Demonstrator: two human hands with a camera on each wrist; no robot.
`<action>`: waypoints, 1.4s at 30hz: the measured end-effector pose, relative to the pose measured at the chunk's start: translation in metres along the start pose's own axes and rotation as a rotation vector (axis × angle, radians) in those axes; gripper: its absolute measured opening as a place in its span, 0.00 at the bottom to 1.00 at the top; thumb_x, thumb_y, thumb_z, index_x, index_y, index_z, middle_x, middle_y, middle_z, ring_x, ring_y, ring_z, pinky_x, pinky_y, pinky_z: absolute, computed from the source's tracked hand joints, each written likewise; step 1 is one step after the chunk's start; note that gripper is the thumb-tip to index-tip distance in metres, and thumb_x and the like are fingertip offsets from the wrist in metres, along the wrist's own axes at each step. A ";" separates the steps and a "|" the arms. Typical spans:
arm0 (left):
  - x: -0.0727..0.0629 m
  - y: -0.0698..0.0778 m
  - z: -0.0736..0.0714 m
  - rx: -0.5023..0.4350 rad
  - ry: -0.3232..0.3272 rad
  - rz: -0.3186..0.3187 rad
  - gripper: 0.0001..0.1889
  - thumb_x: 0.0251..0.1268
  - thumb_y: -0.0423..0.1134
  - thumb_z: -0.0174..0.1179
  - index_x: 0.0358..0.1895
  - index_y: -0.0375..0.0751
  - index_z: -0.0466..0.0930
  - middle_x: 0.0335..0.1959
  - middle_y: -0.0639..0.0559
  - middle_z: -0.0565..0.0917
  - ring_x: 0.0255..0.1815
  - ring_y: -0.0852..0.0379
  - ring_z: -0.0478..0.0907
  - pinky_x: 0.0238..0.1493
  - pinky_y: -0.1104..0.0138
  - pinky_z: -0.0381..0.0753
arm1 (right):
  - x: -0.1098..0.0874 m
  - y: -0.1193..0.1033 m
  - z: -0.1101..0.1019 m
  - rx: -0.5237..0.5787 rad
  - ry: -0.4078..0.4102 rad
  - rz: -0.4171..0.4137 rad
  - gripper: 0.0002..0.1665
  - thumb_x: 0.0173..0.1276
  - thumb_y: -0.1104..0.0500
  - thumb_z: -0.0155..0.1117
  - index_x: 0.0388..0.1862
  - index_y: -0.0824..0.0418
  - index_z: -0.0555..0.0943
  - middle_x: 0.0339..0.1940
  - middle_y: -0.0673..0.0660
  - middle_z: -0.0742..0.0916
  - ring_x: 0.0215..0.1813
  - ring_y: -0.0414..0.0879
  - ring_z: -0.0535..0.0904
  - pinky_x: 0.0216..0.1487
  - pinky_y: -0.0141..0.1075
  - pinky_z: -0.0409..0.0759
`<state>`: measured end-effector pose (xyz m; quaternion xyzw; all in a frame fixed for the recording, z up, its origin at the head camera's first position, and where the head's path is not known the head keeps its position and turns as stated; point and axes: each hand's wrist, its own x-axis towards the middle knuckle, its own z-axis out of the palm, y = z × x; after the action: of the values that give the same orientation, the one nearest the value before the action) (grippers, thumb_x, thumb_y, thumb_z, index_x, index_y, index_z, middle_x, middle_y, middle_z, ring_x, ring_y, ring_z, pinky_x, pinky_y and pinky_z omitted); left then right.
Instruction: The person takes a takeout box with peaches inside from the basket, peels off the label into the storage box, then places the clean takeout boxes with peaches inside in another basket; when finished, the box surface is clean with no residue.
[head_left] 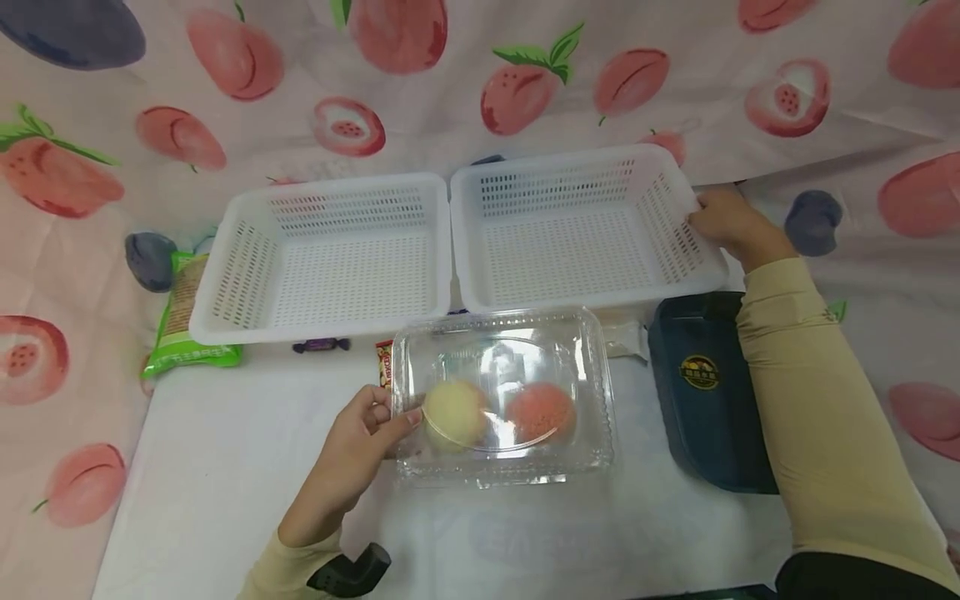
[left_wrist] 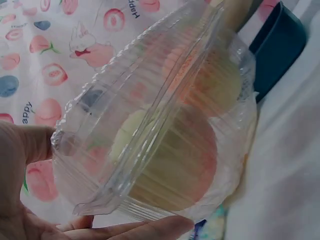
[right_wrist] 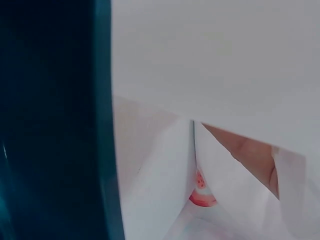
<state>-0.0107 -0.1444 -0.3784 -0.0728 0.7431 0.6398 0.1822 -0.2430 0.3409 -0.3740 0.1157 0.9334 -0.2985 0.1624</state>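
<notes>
My left hand (head_left: pixel 348 454) holds a clear plastic clamshell box (head_left: pixel 504 467) by its left edge, thumb on top and fingers underneath. Through the lid show two round peach-like fruits: a pale yellow one (head_left: pixel 453 412) and an orange-red one (head_left: pixel 542 412). In the left wrist view the box (left_wrist: pixel 100 195) appears tilted, its lid lying over the base. Far right, my right hand (head_left: pixel 733 223) grips the right rim of a white slotted basket (head_left: pixel 577 298); its fingertips are partly hidden there. A second white basket (head_left: pixel 322 329) stands just left of that one.
A dark blue bin (head_left: pixel 697 433) with a gold label lies beneath my right forearm. Along the baskets' front edge are a green snack bag (head_left: pixel 198 353), a purple-wrapped candy (head_left: pixel 321 344), a red packet (head_left: pixel 384 360) and a pale packet (head_left: pixel 626 340). Peach-printed cloth (head_left: pixel 427 125) hangs behind.
</notes>
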 end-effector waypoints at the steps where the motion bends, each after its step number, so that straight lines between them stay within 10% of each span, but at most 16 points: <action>1: 0.002 0.005 0.000 -0.019 0.002 0.015 0.12 0.72 0.30 0.61 0.48 0.32 0.66 0.43 0.42 0.87 0.36 0.63 0.84 0.37 0.68 0.87 | -0.001 -0.001 0.000 0.003 -0.002 0.003 0.28 0.83 0.64 0.38 0.73 0.81 0.61 0.63 0.79 0.74 0.58 0.70 0.76 0.63 0.63 0.74; 13: 0.052 0.065 -0.007 -0.054 0.102 0.120 0.11 0.75 0.35 0.59 0.43 0.38 0.63 0.26 0.57 0.77 0.24 0.65 0.72 0.26 0.73 0.75 | 0.001 -0.003 0.005 0.001 0.004 0.030 0.29 0.83 0.62 0.36 0.75 0.78 0.59 0.63 0.77 0.72 0.60 0.69 0.73 0.67 0.65 0.72; 18: 0.070 0.079 -0.008 -0.058 0.109 0.119 0.12 0.76 0.38 0.59 0.43 0.40 0.63 0.27 0.59 0.78 0.43 0.59 0.79 0.31 0.73 0.79 | 0.000 -0.002 0.004 0.005 -0.007 0.030 0.29 0.84 0.61 0.36 0.75 0.78 0.59 0.64 0.78 0.72 0.61 0.70 0.73 0.68 0.66 0.71; 27: 0.100 0.083 0.004 -0.049 0.114 0.062 0.14 0.77 0.44 0.60 0.45 0.42 0.63 0.62 0.38 0.80 0.67 0.43 0.78 0.42 0.69 0.83 | -0.004 -0.001 0.004 0.034 -0.021 0.036 0.29 0.85 0.59 0.35 0.74 0.78 0.60 0.63 0.77 0.73 0.59 0.69 0.76 0.66 0.65 0.74; 42: 0.154 0.111 0.036 -0.018 0.125 0.062 0.16 0.76 0.45 0.62 0.44 0.43 0.64 0.52 0.45 0.74 0.39 0.55 0.81 0.42 0.65 0.88 | -0.006 0.002 0.006 0.042 -0.007 0.048 0.29 0.85 0.59 0.34 0.75 0.78 0.57 0.62 0.77 0.72 0.58 0.70 0.74 0.65 0.66 0.75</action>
<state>-0.1839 -0.0707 -0.3362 -0.0911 0.7490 0.6461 0.1147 -0.2351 0.3381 -0.3771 0.1405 0.9233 -0.3143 0.1705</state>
